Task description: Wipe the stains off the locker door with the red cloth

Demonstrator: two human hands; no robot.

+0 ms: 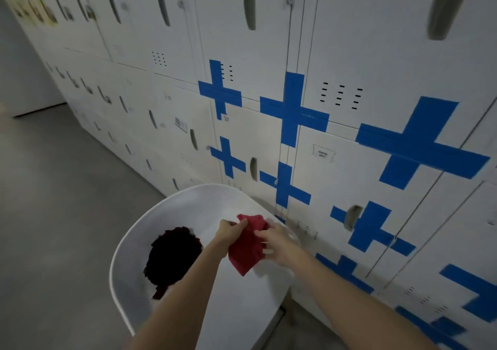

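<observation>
The red cloth (248,244) hangs between both hands above a white chair seat. My left hand (231,231) pinches its upper left edge. My right hand (274,238) grips its right side. The cloth droops to a point below my hands. The white locker doors (347,177) rise straight ahead and to the right, crossed with blue tape. No stain can be made out on them from here.
A white chair (172,209) stands against the lockers, right under my hands. A dark red, almost black cloth pile (173,255) lies on its seat. Blue tape crosses (293,110) mark several doors. Grey floor (59,201) stretches to the left.
</observation>
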